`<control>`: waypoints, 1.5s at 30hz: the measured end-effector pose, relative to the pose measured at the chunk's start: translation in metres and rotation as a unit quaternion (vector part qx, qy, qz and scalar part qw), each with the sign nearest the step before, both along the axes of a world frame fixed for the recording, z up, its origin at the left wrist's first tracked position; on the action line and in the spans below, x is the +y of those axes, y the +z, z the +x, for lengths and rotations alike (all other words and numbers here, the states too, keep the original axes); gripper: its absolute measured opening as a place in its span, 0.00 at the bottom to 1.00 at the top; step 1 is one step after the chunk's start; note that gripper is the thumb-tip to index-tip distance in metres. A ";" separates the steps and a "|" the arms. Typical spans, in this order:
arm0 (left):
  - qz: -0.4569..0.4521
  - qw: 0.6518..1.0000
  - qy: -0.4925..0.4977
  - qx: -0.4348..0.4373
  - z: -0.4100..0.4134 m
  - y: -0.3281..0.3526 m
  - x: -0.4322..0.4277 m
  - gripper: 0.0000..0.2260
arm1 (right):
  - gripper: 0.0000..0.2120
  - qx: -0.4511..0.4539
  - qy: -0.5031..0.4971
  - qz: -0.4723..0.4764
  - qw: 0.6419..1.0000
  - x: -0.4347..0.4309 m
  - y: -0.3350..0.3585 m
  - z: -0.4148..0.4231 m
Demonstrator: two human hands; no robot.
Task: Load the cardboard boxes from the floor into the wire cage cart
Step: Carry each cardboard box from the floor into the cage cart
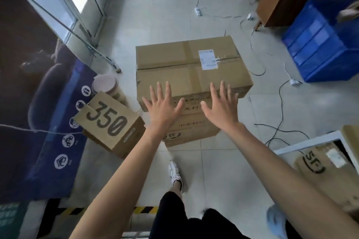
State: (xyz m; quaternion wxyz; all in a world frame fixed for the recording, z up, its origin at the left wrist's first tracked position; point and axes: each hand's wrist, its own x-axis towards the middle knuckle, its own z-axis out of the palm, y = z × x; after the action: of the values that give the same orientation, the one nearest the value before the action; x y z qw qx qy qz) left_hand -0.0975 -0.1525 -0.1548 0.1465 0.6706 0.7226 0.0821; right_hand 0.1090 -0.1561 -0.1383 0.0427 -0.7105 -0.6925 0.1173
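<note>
Hands (192, 110) apparently above box (186, 68).

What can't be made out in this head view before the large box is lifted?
- Lower box: mostly hidden beneath large box.
- Shipping label: print too small.
- SF box: cut off by the right edge.
- Contact of left hand and right hand with the box: unclear.

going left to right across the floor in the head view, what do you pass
dark blue banner → box marked 350 → left hand → right hand → blue plastic crate
</note>
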 end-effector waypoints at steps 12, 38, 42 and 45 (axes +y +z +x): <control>-0.078 0.994 -0.069 0.025 0.041 -0.036 0.166 0.39 | 0.35 0.032 -0.026 -0.050 0.998 0.155 -0.048 0.008; -0.037 0.905 0.412 -0.101 -0.078 -0.063 0.171 0.39 | 0.51 0.132 -0.174 -0.074 0.973 0.256 -0.090 0.141; -0.015 0.877 0.475 -0.067 -0.093 -0.053 0.115 0.40 | 0.50 0.142 -0.116 -0.085 0.979 0.261 -0.076 0.114; -0.006 0.844 0.533 -0.060 -0.108 -0.041 0.064 0.43 | 0.50 0.153 -0.072 -0.084 0.982 0.257 -0.064 0.075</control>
State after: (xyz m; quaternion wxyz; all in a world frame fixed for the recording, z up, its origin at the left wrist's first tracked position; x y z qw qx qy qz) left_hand -0.2055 -0.0890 -0.1957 0.1269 0.1752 0.9590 0.1832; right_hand 0.1844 0.1013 -0.2020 0.0968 -0.7333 -0.6125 0.2787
